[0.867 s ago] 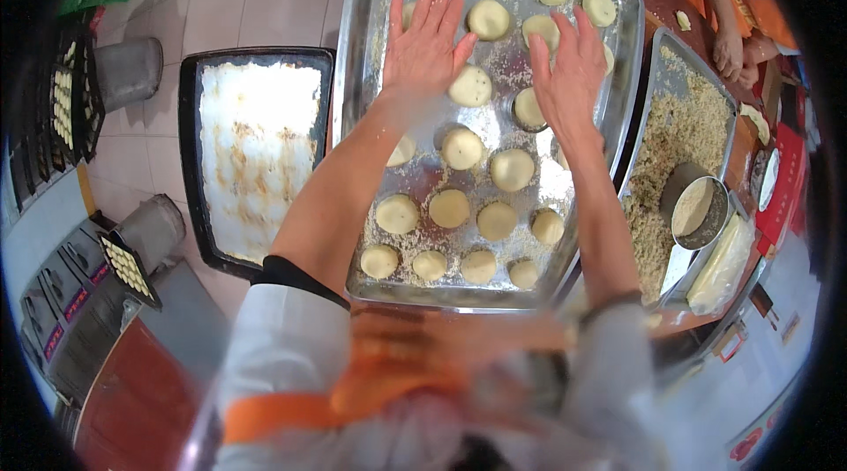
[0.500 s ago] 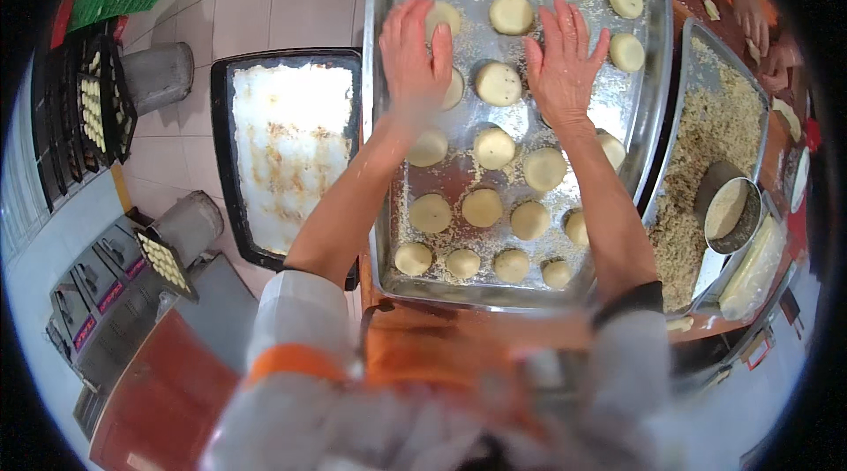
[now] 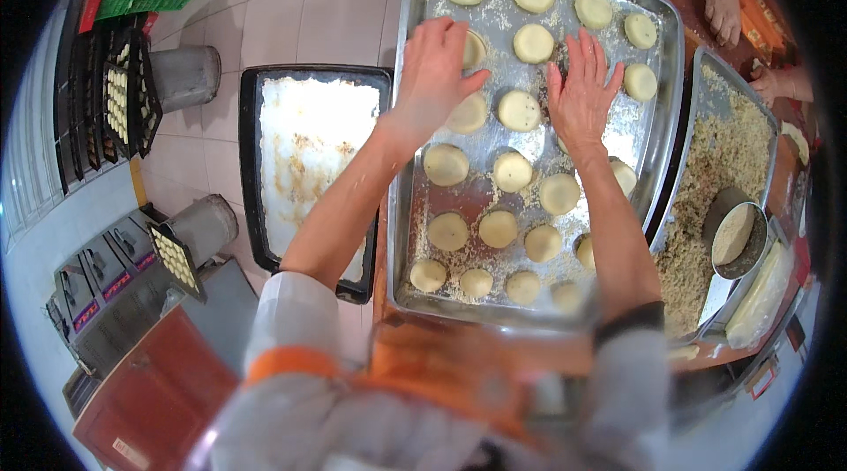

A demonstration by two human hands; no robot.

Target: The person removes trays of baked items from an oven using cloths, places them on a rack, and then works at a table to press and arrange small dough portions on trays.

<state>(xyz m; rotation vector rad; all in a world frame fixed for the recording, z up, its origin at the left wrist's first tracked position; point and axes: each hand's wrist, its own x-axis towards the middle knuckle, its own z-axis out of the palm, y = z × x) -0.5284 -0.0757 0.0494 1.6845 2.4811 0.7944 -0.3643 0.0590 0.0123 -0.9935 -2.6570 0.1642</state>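
Note:
A large metal tray [image 3: 401, 206] holds rows of pale round dough cakes [image 3: 519, 110], with crumbs scattered between them. Over the tray's far left part is my left hand [image 3: 434, 70], fingers bent and thumb stretched out to the right. It lies beside a dough cake [image 3: 474, 49] and partly covers it; whether it touches the cake I cannot tell. My right hand [image 3: 580, 92] lies palm down with fingers spread, right of the middle column. Another cake is mostly hidden under it. Neither hand grips anything.
A dark-rimmed baking pan [image 3: 251, 153] with a whitish lining stands left of the tray. To the right, a tray of crumbs [image 3: 723, 153] holds a metal cup [image 3: 734, 237]. Another person's hand [image 3: 723, 12] is at the upper right. Racks [image 3: 79, 109] stand far left.
The whole view has shifted, so the trays appear lower and further right. My left thumb has swung out to the right and its fingers have bent. My right hand has kept about its place over the tray.

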